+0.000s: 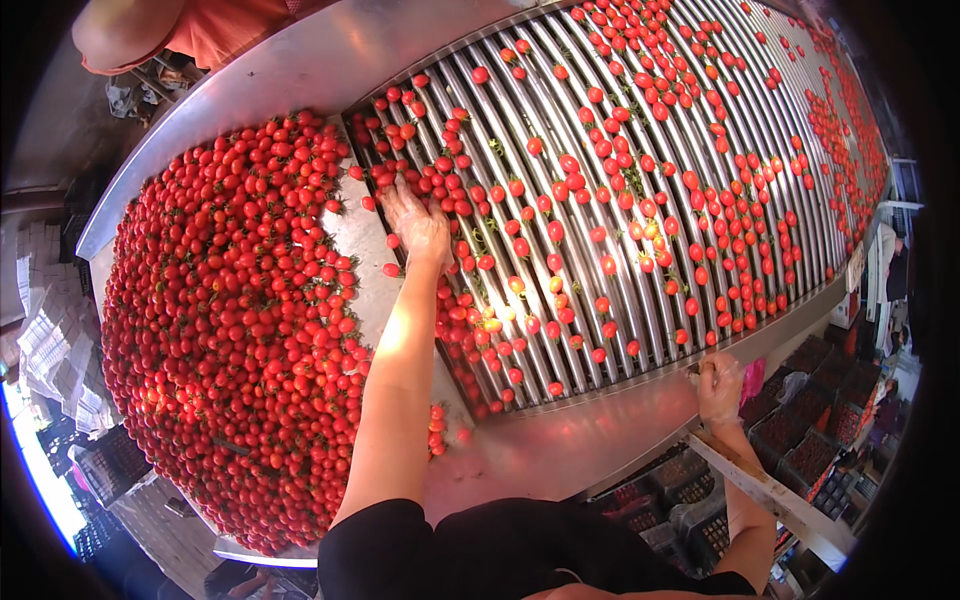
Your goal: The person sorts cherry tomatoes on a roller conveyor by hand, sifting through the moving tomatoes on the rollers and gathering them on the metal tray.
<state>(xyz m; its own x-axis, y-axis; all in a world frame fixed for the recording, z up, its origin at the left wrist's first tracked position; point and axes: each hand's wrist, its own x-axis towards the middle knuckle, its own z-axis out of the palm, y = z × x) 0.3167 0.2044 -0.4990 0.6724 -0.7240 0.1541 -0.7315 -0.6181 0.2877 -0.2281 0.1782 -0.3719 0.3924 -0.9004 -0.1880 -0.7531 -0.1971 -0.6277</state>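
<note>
My left hand [417, 223], in what looks like a thin clear glove, lies flat with fingers extended among small red tomatoes [448, 187] at the near end of the metal roller conveyor [525, 112]. It touches several of them without closing on any. Left of that arm, a large heap of the same tomatoes [240, 300], many with green calyxes, covers the metal tray [367, 240]. My right hand [720, 386], also in clear film, is curled at the conveyor's side rim [660, 386]. Whether it grips the rim or something small is hidden.
Loose tomatoes are scattered over the rollers, with a denser band [847, 142] at the far end. A person's orange garment [225, 34] shows beyond the tray wall [300, 64]. A pale bar [772, 499] crosses near my right forearm. Black crates [802, 442] stand lower right.
</note>
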